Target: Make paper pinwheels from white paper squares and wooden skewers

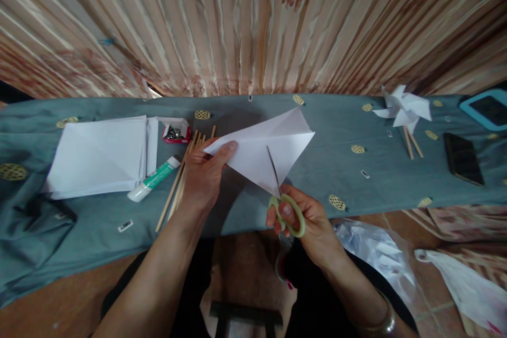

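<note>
A person's left hand (pixel 206 171) pinches a folded white paper (pixel 269 150) by its 9 o'clock corner, thumb on top and fingers closed beneath, holding the sheet above a worktop (pixel 336 132) draped in grey-blue cloth. The right hand (pixel 307 219) is closed through the green loops of a pair of scissors (pixel 283 198), whose blades run up the paper from its 6 o'clock tip towards 12 o'clock. The paper sits at the middle of the view, between the two hands. At 9 o'clock lies a stack of white sheets (pixel 101 156), with a glue tube (pixel 154 178) and a bundle of wooden sticks (pixel 180 179) just beside it, the sticks partly under the left hand. A small red box (pixel 177 131) rests near the stack's far corner. At 2 o'clock a paper pinwheel (pixel 404 110) lies on the cloth, a dark phone (pixel 462 158) near it. A patterned curtain (pixel 253 21) hangs behind.
</note>
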`<control>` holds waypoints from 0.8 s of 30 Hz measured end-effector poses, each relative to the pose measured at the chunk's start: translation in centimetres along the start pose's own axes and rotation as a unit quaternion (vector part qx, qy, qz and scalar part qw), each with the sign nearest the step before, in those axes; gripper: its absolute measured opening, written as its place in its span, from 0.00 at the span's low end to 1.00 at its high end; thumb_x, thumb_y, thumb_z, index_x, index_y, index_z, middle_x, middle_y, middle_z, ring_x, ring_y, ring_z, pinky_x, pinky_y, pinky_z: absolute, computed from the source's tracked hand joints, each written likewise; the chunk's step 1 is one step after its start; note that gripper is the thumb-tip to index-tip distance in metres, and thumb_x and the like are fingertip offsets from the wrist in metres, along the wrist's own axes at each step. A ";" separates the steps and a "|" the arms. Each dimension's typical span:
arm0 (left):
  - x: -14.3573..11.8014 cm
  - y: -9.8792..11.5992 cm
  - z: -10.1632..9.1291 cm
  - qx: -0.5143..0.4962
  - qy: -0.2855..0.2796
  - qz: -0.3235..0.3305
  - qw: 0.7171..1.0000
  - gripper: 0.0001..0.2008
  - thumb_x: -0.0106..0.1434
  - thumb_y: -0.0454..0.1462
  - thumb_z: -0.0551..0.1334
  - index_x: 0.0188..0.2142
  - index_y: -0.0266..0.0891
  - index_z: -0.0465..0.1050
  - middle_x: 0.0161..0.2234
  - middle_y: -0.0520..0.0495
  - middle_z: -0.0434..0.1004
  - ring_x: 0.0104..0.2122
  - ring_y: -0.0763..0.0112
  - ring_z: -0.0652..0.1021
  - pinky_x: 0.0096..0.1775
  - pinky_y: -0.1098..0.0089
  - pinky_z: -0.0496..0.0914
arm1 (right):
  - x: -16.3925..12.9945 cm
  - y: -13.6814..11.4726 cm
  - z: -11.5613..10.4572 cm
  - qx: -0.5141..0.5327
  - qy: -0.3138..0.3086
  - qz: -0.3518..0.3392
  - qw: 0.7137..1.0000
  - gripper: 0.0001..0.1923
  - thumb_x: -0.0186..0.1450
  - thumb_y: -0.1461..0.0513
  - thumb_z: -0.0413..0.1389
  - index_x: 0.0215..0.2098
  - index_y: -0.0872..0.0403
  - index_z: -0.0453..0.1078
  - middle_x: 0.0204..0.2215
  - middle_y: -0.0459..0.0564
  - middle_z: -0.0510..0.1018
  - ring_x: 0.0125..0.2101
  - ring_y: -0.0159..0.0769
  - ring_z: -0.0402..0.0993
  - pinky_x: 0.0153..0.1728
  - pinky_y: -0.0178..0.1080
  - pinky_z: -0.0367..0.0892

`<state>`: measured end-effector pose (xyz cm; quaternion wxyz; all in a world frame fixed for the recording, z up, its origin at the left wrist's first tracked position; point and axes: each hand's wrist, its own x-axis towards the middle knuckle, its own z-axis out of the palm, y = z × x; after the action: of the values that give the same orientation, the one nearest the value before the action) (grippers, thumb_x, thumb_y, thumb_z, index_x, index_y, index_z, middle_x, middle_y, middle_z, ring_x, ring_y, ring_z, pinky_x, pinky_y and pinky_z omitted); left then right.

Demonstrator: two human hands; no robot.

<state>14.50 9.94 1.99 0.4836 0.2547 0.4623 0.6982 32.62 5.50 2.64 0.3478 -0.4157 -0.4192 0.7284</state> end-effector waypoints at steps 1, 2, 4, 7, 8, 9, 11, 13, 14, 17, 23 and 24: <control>0.0 0.0 0.0 0.001 0.002 0.000 1.000 0.07 0.49 0.36 0.73 0.29 0.39 0.81 0.24 0.53 0.77 0.24 0.74 0.74 0.30 0.72 0.69 | 0.0 0.0 0.0 0.001 0.001 0.001 1.000 0.22 0.58 0.45 0.63 0.37 0.53 0.68 0.20 0.44 0.78 0.16 0.27 0.68 0.15 0.29 0.56; 0.0 0.0 0.0 0.002 0.004 0.000 1.000 0.07 0.49 0.36 0.73 0.29 0.39 0.81 0.24 0.53 0.77 0.24 0.75 0.74 0.30 0.72 0.69 | 0.0 0.0 0.0 0.003 0.001 0.001 1.000 0.22 0.58 0.45 0.64 0.36 0.53 0.68 0.20 0.44 0.78 0.16 0.27 0.68 0.15 0.28 0.56; -0.1 0.0 0.0 0.003 0.004 -0.003 1.000 0.07 0.49 0.36 0.73 0.29 0.39 0.81 0.24 0.53 0.78 0.24 0.74 0.74 0.30 0.72 0.69 | 0.0 0.0 0.0 0.009 0.002 0.002 1.000 0.22 0.57 0.45 0.64 0.36 0.53 0.68 0.20 0.44 0.78 0.16 0.26 0.68 0.15 0.28 0.56; -0.1 0.0 0.0 0.007 0.002 -0.006 1.000 0.07 0.49 0.37 0.73 0.30 0.40 0.81 0.25 0.52 0.78 0.25 0.73 0.74 0.30 0.71 0.69 | 0.0 0.0 0.0 0.014 0.003 0.009 1.000 0.22 0.56 0.45 0.64 0.34 0.52 0.67 0.20 0.43 0.78 0.16 0.26 0.68 0.15 0.28 0.56; -0.1 0.0 0.0 0.008 0.003 -0.005 1.000 0.07 0.49 0.38 0.73 0.29 0.40 0.81 0.24 0.52 0.78 0.25 0.72 0.74 0.29 0.71 0.69 | -0.1 0.0 0.0 0.014 0.004 0.011 1.000 0.22 0.56 0.45 0.65 0.35 0.52 0.67 0.20 0.43 0.78 0.16 0.27 0.68 0.15 0.29 0.56; 0.0 0.0 0.0 0.009 0.003 -0.005 1.000 0.07 0.48 0.38 0.73 0.29 0.40 0.80 0.24 0.52 0.78 0.25 0.72 0.74 0.29 0.71 0.69 | -0.1 -0.1 0.0 0.015 0.003 0.011 1.000 0.22 0.56 0.45 0.65 0.36 0.52 0.67 0.20 0.43 0.78 0.16 0.27 0.69 0.15 0.29 0.57; 0.0 0.0 0.1 0.007 0.005 -0.008 1.000 0.08 0.47 0.37 0.74 0.28 0.41 0.80 0.24 0.52 0.78 0.25 0.71 0.75 0.29 0.70 0.70 | -0.2 -0.1 0.0 0.015 -0.004 0.013 1.000 0.23 0.57 0.45 0.64 0.38 0.51 0.67 0.20 0.43 0.78 0.17 0.28 0.69 0.15 0.29 0.57; 0.1 0.1 0.0 0.000 0.009 -0.012 1.000 0.08 0.47 0.37 0.74 0.28 0.40 0.80 0.25 0.52 0.79 0.26 0.70 0.76 0.30 0.70 0.71 | -0.3 0.0 -0.1 0.013 -0.015 0.016 1.000 0.23 0.57 0.46 0.65 0.41 0.51 0.67 0.20 0.43 0.78 0.17 0.28 0.69 0.16 0.29 0.57; 0.2 0.1 0.0 -0.005 0.012 -0.014 1.000 0.09 0.47 0.37 0.74 0.29 0.40 0.80 0.26 0.51 0.80 0.27 0.70 0.77 0.31 0.69 0.72 | -0.3 0.0 -0.2 0.010 -0.020 0.018 1.000 0.24 0.57 0.46 0.65 0.43 0.51 0.67 0.21 0.43 0.78 0.18 0.28 0.69 0.16 0.29 0.58; 0.5 0.3 -0.2 -0.018 0.021 -0.018 0.999 0.08 0.46 0.36 0.73 0.29 0.41 0.80 0.29 0.51 0.82 0.30 0.67 0.79 0.34 0.67 0.74 | -0.5 0.0 -0.6 -0.004 -0.031 0.022 0.999 0.29 0.57 0.47 0.65 0.50 0.51 0.66 0.22 0.43 0.79 0.19 0.27 0.70 0.18 0.29 0.61; 1.1 1.1 -1.0 -0.020 0.034 0.008 0.999 0.10 0.46 0.37 0.74 0.29 0.41 0.79 0.30 0.48 0.82 0.37 0.61 0.81 0.40 0.62 0.76 | -1.0 -0.7 -2.4 -0.053 -0.069 0.033 0.996 0.30 0.53 0.45 0.67 0.48 0.53 0.72 0.24 0.44 0.78 0.21 0.28 0.71 0.22 0.32 0.67; 1.1 1.2 -1.1 -0.019 0.035 0.010 0.999 0.10 0.46 0.37 0.74 0.28 0.41 0.78 0.30 0.48 0.82 0.38 0.60 0.81 0.40 0.62 0.76 | -1.1 -0.9 -2.8 -0.064 -0.064 0.027 0.996 0.28 0.53 0.45 0.67 0.45 0.53 0.74 0.23 0.44 0.78 0.21 0.28 0.71 0.22 0.32 0.67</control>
<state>12.60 10.40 2.48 0.4649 0.2256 0.4626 0.7204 35.73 5.85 2.91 0.2735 -0.4010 -0.4747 0.7342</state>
